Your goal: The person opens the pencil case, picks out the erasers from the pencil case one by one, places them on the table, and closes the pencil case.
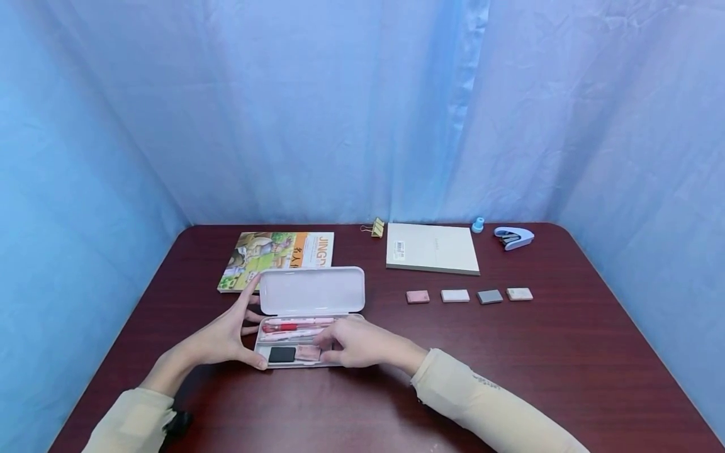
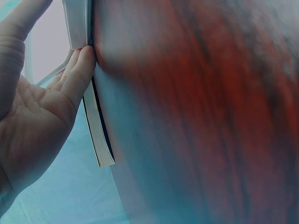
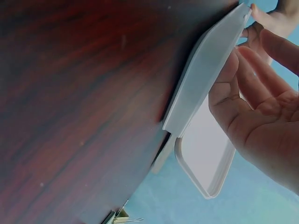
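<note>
An open pencil case (image 1: 313, 290) lies on the table, its lid raised at the back. Pens (image 1: 283, 326) fill its rear part; a black eraser (image 1: 281, 355) and a pink eraser (image 1: 308, 352) lie side by side in front. My left hand (image 1: 229, 333) spans the case's left end, thumb at the front corner and fingers extended along the side. My right hand (image 1: 357, 343) reaches into the case, with index finger and thumb right at the pink eraser's right end. In the right wrist view the case wall (image 3: 205, 77) hides those fingertips, so I cannot tell whether they pinch anything.
Behind the case lies a picture-covered book (image 1: 255, 258). Rightward stand a yellow binder clip (image 1: 377, 228), a pale notebook (image 1: 433, 248), a small blue object (image 1: 478, 225) and a stapler (image 1: 514, 238). Pink (image 1: 418, 297), white (image 1: 455, 296), grey (image 1: 489, 296) and beige (image 1: 519, 294) erasers form a row.
</note>
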Demonstrator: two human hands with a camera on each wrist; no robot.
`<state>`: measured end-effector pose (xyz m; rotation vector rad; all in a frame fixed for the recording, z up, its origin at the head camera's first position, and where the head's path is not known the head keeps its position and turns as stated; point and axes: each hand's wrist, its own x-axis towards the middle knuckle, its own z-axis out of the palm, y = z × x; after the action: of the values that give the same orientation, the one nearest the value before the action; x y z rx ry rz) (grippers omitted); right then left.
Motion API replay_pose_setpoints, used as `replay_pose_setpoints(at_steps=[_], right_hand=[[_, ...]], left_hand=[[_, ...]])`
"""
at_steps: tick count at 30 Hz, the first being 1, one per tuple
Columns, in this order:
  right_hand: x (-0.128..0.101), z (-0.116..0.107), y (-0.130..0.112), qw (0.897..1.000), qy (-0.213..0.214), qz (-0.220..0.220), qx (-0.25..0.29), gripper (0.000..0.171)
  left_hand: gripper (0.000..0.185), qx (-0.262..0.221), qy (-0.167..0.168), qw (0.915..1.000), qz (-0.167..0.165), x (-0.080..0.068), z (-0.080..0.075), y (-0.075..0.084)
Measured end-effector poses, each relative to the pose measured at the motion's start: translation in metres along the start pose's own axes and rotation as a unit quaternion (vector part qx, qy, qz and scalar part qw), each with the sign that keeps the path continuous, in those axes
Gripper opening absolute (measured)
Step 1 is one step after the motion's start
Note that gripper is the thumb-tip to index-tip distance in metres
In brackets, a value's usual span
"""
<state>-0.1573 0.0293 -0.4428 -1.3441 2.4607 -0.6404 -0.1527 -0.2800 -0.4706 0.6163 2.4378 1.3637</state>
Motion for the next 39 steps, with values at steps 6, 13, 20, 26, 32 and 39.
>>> replay_pose_setpoints(at_steps=[6, 13, 20, 26, 32, 39], right_hand=[[0.001, 0.001, -0.003, 1.0, -0.006, 0.003, -0.008, 0.025], [0.002, 0.0, -0.005, 1.0, -0.013, 0.01, 0.007, 0.026], [0.004, 0.0, -0.005, 1.0, -0.009, 0.012, 0.016, 0.025], [0.006, 0.002, -0.004, 1.0, 0.0, 0.01, 0.015, 0.026], [0.009, 0.002, -0.006, 1.0, 0.01, -0.017, 0.009, 0.021], [0.014, 0.005, -0.005, 1.0, -0.004, -0.013, 0.008, 0.016]], left_hand=[[0.143, 0.001, 0.001, 1.0, -0.008, -0.001, 0.001, 0.0], [0.143, 0.004, 0.003, 0.9999, -0.011, -0.002, 0.001, 0.0], [0.144, 0.001, 0.005, 0.9999, -0.01, -0.002, 0.0, 0.0], [0.143, -0.001, 0.001, 0.9999, -0.01, -0.001, 0.0, 0.001], [0.143, -0.002, -0.003, 0.9999, -0.013, 0.0, 0.0, 0.003], [0.145, -0.001, 0.0, 0.9997, -0.022, 0.0, 0.0, 0.003]])
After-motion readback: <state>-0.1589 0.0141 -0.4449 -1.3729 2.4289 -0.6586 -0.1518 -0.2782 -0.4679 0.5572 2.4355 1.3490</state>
